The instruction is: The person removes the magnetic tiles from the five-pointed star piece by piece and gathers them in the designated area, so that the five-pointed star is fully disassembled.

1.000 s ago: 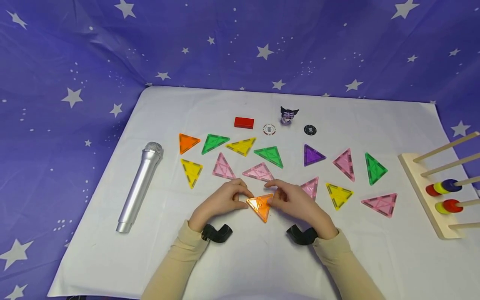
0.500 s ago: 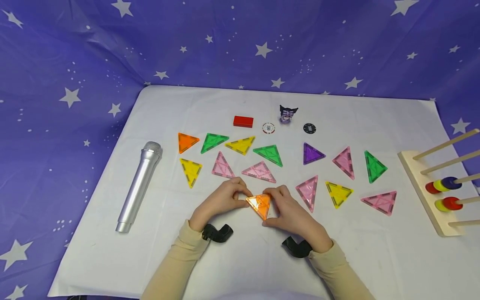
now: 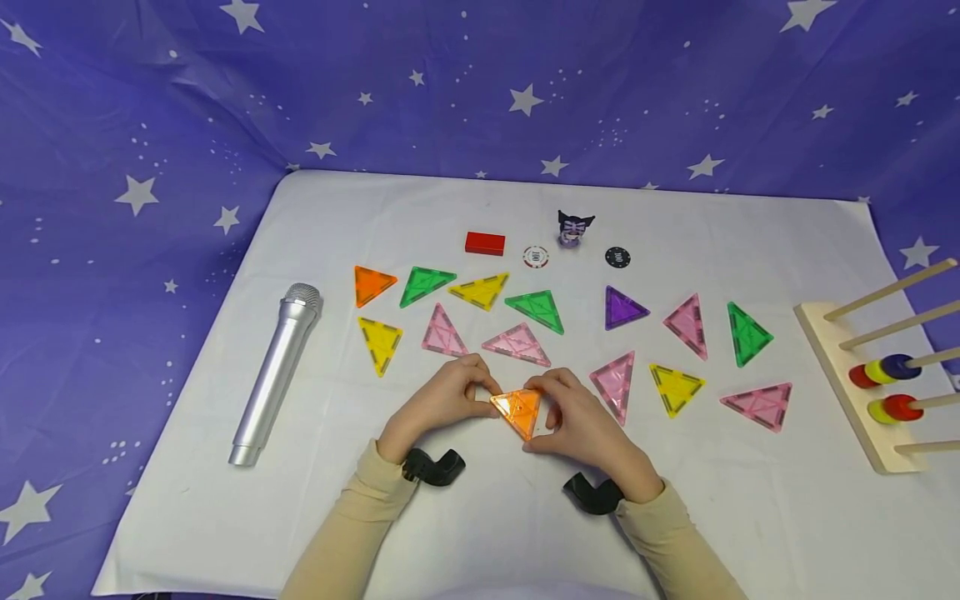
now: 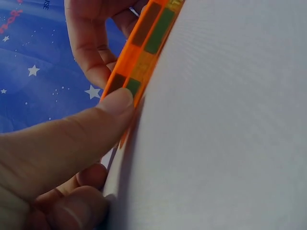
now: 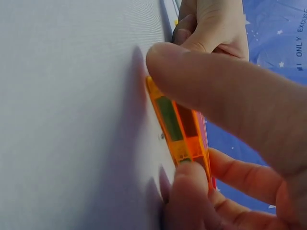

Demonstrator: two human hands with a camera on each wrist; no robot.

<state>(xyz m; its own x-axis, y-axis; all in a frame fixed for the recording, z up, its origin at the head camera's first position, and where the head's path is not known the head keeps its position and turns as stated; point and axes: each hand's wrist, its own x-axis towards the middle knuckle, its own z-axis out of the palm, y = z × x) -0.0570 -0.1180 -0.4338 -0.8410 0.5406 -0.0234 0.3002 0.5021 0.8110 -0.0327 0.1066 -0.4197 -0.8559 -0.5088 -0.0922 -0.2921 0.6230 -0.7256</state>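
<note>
Underneath, white cloth point(image 3: 480, 517) covers table; starry purple backdrop point(image 3: 150, 125).

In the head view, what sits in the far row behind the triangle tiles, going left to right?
Red block → white poker chip → small black-eared figurine → black poker chip.
</note>
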